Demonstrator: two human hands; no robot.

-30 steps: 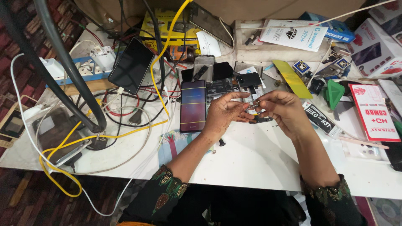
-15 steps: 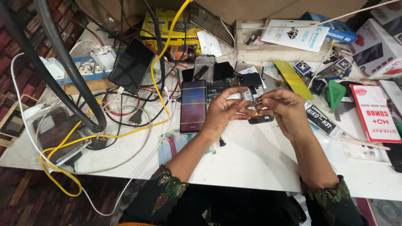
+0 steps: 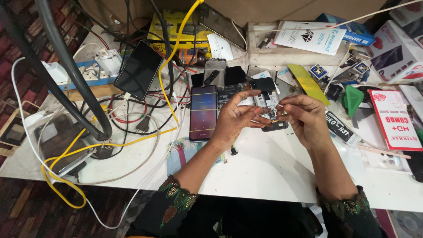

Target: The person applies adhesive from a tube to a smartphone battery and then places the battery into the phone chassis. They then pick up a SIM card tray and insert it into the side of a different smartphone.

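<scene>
Hands: left hand [image 3: 235, 117] and right hand [image 3: 304, 115] raised together over the white table [image 3: 273, 172], fingertips meeting on a small phone part [image 3: 269, 113].
Left hand: fingers half spread, thumb and forefinger pinching the part's near edge.
Right hand: curled, fingertips pinching the same part from the other side.
Change: over the last second the hands have drawn slightly closer and turned the part a little; it has not left their grip, so the fiddly work on it goes on.
Lit phone [image 3: 203, 112]: flat, just left of the left hand.
Dark phone [image 3: 138, 69]: propped, well apart, upper left.
Yellow cable [image 3: 169, 94]: looping across the clutter.
Black piece [image 3: 275, 126]: on the table under the hands.
</scene>
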